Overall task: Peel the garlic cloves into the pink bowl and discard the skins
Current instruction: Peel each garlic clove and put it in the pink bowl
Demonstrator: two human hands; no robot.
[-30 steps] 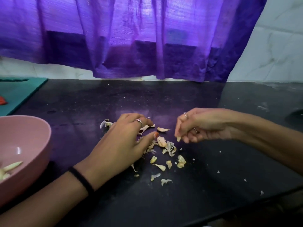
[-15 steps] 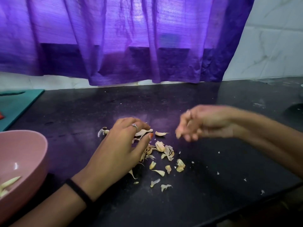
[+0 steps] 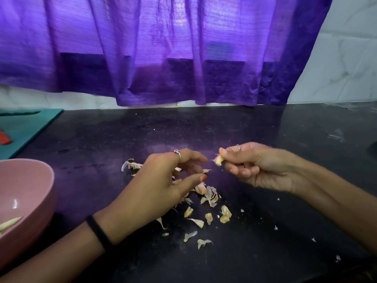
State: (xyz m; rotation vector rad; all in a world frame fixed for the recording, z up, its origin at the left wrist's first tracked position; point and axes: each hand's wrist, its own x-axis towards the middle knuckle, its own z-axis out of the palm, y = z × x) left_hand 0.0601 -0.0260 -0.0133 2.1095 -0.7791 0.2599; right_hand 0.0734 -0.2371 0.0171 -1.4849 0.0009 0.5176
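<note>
My right hand [image 3: 253,164] pinches a small garlic clove [image 3: 219,160] between thumb and forefinger, lifted a little above the black counter [image 3: 265,231]. My left hand [image 3: 161,184] hovers just left of it with fingers loosely spread and the thumb pointing toward the clove; it holds nothing that I can see. Below both hands lies a scatter of several papery garlic skins [image 3: 210,201]. A pink bowl [image 3: 34,193] stands at the left edge with a couple of peeled cloves [image 3: 10,222] inside.
A teal cutting board [image 3: 26,127] with something red [image 3: 5,137] on it lies at the far left. A purple curtain [image 3: 163,50] hangs over the back of the counter. Small white skin flecks dot the counter on the right.
My right hand rose off the counter and turned the clove up toward the left hand. My left hand lifted from the skin pile and its fingers spread.
</note>
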